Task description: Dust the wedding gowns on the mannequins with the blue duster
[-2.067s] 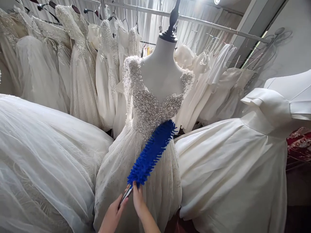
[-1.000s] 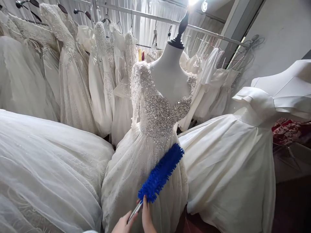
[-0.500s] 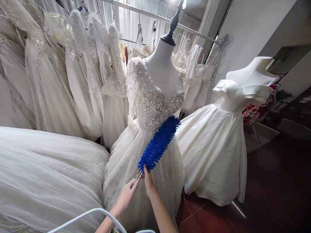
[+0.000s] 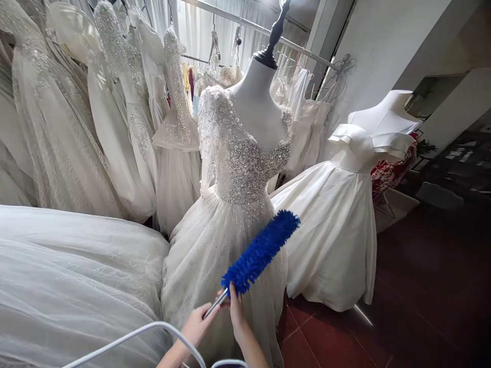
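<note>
A blue fluffy duster [image 4: 263,250] with a metal handle slants up to the right before the skirt of a beaded white wedding dress [image 4: 245,168]. My left hand [image 4: 197,322] is closed around the lower handle. Higher up, my right hand [image 4: 235,304] grips the duster where the handle meets the blue fibres. The dress, on a white mannequin [image 4: 255,97] with a dark neck post, has a sparkling bodice and a full tulle skirt. Whether the fibres touch the skirt, I cannot tell.
Several white gowns [image 4: 103,112] hang from a rail [image 4: 245,23] behind. A second mannequin at right wears an off-shoulder satin gown [image 4: 337,230]. A spread white skirt [image 4: 76,276] fills the lower left. A white curved tube [image 4: 138,329] crosses the foreground above red floor tiles [image 4: 326,332].
The duster has moved down from the bodice's waist to the skirt, its tip shifting right and lower. Both hands have dropped slightly with it. The view has shifted a little.
</note>
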A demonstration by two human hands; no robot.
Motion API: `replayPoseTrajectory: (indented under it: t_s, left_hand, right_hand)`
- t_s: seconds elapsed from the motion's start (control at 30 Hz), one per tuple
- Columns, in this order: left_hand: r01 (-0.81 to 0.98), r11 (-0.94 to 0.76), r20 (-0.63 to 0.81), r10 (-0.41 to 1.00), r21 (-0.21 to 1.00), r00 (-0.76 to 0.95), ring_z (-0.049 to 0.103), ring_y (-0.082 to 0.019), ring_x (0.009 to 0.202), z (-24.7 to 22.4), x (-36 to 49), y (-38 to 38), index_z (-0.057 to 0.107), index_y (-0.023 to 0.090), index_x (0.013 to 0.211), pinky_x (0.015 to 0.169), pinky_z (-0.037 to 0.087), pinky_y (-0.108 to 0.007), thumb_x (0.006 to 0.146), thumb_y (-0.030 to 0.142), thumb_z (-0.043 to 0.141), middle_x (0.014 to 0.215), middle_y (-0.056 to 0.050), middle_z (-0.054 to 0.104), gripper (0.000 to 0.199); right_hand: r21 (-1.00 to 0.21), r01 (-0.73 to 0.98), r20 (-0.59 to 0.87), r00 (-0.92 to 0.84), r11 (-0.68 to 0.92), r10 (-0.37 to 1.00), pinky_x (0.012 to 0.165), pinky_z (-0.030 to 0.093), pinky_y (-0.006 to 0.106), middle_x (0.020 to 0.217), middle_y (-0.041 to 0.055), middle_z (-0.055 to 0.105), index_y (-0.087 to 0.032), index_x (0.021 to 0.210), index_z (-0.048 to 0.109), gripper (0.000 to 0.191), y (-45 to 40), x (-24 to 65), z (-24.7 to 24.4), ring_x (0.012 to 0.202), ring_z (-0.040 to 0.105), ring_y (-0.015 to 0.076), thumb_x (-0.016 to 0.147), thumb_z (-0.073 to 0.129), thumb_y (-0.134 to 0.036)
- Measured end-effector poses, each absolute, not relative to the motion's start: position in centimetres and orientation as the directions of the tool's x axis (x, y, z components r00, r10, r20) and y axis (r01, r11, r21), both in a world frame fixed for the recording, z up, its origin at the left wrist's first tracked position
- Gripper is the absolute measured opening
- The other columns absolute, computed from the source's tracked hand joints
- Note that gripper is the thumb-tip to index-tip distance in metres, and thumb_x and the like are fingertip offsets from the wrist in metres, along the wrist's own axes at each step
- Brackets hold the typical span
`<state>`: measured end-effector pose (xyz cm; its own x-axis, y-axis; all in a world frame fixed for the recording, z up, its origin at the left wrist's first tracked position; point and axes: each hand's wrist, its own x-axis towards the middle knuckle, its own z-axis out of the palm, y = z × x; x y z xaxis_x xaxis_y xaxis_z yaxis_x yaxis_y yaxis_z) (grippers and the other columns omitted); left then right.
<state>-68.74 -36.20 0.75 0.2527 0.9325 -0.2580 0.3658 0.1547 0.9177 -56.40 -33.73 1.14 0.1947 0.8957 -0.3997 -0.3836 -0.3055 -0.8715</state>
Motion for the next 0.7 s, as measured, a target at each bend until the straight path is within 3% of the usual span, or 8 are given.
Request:
replayPoseTrajectory:
  t_s: [0.07, 0.17, 0.37, 0.5, 0.57, 0.7]
  left_hand:
    - [0.354, 0.120, -0.207, 0.954, 0.927, 0.217, 0.038, -0.011, 0.052, 2.6, -69.3, -34.7, 0.048, 0.020, 0.064, 0.052, 0.029, -0.022, 0.076, 0.065, 0.037, 0.051, 0.008, 0.033, 0.048]
    - [0.382, 0.113, -0.187, 0.969, 0.917, 0.162, 0.041, -0.012, 0.052, 3.9, -70.6, -33.1, 0.048, 0.021, 0.067, 0.054, 0.030, -0.022, 0.077, 0.064, 0.036, 0.052, 0.008, 0.035, 0.046]
    - [0.425, 0.171, -0.285, 0.932, 0.889, 0.222, 0.037, -0.011, 0.049, -0.2, -72.9, -34.8, 0.046, 0.021, 0.063, 0.050, 0.029, -0.022, 0.074, 0.067, 0.037, 0.052, 0.009, 0.035, 0.048]
    - [0.377, 0.266, -0.387, 0.874, 0.887, 0.295, 0.033, -0.009, 0.044, -2.7, -72.9, -37.8, 0.042, 0.020, 0.058, 0.045, 0.027, -0.022, 0.069, 0.072, 0.036, 0.050, 0.008, 0.033, 0.053]
    - [0.350, 0.285, -0.401, 0.857, 0.892, 0.325, 0.029, -0.007, 0.041, -2.0, -72.9, -38.4, 0.041, 0.021, 0.058, 0.041, 0.023, -0.021, 0.069, 0.072, 0.037, 0.048, 0.009, 0.032, 0.053]
    - [0.305, 0.246, -0.340, 0.888, 0.920, 0.311, 0.027, -0.006, 0.036, 1.4, -73.1, -36.8, 0.044, 0.020, 0.061, 0.037, 0.020, -0.019, 0.072, 0.068, 0.039, 0.043, 0.011, 0.029, 0.050]
  right_hand:
    - [-0.903, -0.358, -0.310, 0.159, -0.238, 0.937, 0.056, 0.049, 0.031, 0.068, 0.0068, 0.067, -0.015, 0.074, 0.059, 0.057, -31.6, -57.1, 3.5, 0.061, 0.063, 0.0201, 0.056, 0.059, -0.070]
    - [-0.907, -0.336, -0.293, 0.068, -0.255, 0.954, 0.056, 0.048, 0.032, 0.065, 0.0055, 0.066, -0.015, 0.075, 0.058, 0.058, -28.9, -58.2, 4.8, 0.058, 0.062, 0.0198, 0.056, 0.059, -0.069]
    - [-0.747, -0.455, -0.415, -0.251, -0.485, 0.874, 0.059, 0.046, 0.029, 0.070, 0.0065, 0.067, -0.012, 0.074, 0.063, 0.049, -31.1, -58.2, 0.0, 0.061, 0.061, 0.0162, 0.065, 0.059, -0.060]
    - [-0.638, -0.422, -0.503, -0.405, -0.644, 0.763, 0.060, 0.044, 0.025, 0.074, 0.0073, 0.067, -0.011, 0.076, 0.066, 0.048, -35.2, -56.3, -1.9, 0.063, 0.061, 0.0131, 0.075, 0.053, -0.057]
    - [-0.653, -0.394, -0.500, -0.416, -0.646, 0.759, 0.061, 0.044, 0.025, 0.078, 0.0085, 0.067, -0.011, 0.078, 0.067, 0.051, -36.0, -55.7, -1.0, 0.066, 0.061, 0.0136, 0.075, 0.052, -0.059]
    - [-0.798, -0.327, -0.369, -0.400, -0.507, 0.839, 0.065, 0.044, 0.028, 0.084, 0.0092, 0.068, -0.012, 0.086, 0.067, 0.050, -33.5, -56.1, 2.8, 0.072, 0.062, 0.0163, 0.069, 0.059, -0.058]
